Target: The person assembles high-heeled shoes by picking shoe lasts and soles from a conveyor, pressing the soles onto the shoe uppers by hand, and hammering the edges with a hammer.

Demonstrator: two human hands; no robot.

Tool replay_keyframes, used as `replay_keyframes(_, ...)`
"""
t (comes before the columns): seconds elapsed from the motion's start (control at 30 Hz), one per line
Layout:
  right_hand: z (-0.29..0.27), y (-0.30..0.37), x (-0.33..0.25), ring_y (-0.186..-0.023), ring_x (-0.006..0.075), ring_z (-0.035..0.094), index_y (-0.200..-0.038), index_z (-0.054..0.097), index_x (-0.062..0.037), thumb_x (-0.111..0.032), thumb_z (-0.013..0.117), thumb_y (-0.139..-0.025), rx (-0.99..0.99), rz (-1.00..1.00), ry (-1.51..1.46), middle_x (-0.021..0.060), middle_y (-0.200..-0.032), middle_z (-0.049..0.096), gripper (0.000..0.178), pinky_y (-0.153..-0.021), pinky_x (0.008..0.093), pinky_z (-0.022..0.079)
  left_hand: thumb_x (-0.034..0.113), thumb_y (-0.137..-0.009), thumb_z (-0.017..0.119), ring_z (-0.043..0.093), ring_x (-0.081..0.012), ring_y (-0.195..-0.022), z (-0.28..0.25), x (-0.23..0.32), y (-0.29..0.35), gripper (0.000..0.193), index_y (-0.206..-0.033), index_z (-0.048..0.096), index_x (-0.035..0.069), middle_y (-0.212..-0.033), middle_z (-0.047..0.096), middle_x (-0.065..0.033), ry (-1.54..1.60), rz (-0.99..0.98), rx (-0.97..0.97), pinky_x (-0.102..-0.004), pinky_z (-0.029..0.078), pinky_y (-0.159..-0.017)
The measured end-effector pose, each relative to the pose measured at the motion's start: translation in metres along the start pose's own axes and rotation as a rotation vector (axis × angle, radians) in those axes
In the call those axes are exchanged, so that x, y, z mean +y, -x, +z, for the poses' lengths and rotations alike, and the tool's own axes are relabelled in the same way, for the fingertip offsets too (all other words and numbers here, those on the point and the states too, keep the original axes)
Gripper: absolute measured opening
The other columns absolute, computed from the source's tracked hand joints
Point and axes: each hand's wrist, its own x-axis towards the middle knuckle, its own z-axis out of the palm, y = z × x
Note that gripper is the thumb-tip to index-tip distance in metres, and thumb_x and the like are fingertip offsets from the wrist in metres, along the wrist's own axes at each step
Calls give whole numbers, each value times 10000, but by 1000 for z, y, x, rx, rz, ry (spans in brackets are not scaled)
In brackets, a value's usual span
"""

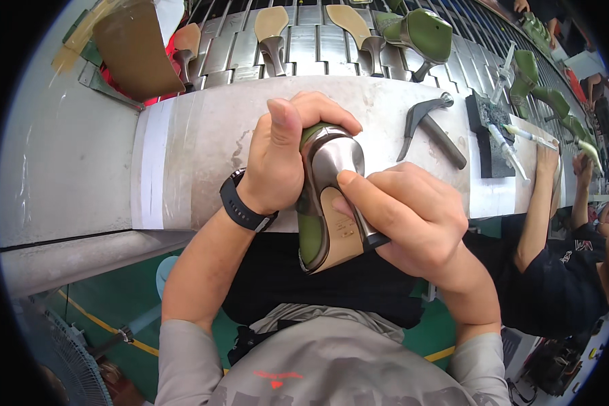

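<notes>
R fingers [386, 203] — on slvr heel [333, 157]

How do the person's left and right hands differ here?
The left hand has a black watch at its wrist; the right hand has a bare wrist. The left hand wraps the far end of the green shoe; the right hand holds its silver heel. Both are ungloved and on the same shoe.

Heeled shoes [430, 35] on a slatted metal conveyor [240, 47] show a shoe factory.
</notes>
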Motion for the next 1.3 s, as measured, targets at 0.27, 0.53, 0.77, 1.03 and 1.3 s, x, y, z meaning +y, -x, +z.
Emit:
replay_keyframes(0.27, 6, 8, 10, -604, 146, 571, -1042, 757, 27, -38, 811, -644, 10, -74, 8, 27, -799, 623, 407, -496, 276, 477, 760, -1056, -18, 658, -230, -981, 2, 0, -2, 1099, -1000, 756, -18, -1021, 702, -126, -89, 34, -29, -355, 500, -935)
replay_keyframes(0.53, 8, 7, 16, -617, 166, 586, -1041, 753, 38, -44, 807, -665, -1, -106, -20, 41, -797, 614, 389, -506, 293, 485, 743, -1081, 59, 660, -206, -921, 6, 1, -6, 1038, -995, 758, -20, -983, 708, -115, -94, 78, -10, -325, 503, -871)
replay_keyframes(0.77, 6, -28, 58, -679, 255, 684, -1028, 755, -4, -40, 861, -767, -119, -31, -6, 85, -777, 692, 283, -606, 366, 535, 343, -1140, 541, 592, -39, -749, -10, -15, -41, 431, -1015, 750, -13, -895, 717, -6, 136, -158, -19, -207, 473, -688)
replay_keyframes(1.03, -2, -49, 40, -516, 239, 555, -1115, 664, 15, -153, 755, -957, -464, 393, 118, 94, -630, 604, 248, -539, 384, 421, 334, -1141, 551, 590, -57, -856, -4, -39, -35, 401, -1091, 737, -18, -937, 702, 8, 91, -133, 45, -235, 491, -802)
replay_keyframes(1.3, 8, -52, 32, -507, 112, 390, -1065, 618, 5, -120, 722, -981, -447, 554, 160, 40, -570, 481, 182, -519, 309, 306, 417, -1140, 555, 595, -65, -852, 8, -41, -37, 475, -1092, 730, -23, -919, 686, -1, 92, 45, 93, -250, 500, -783)
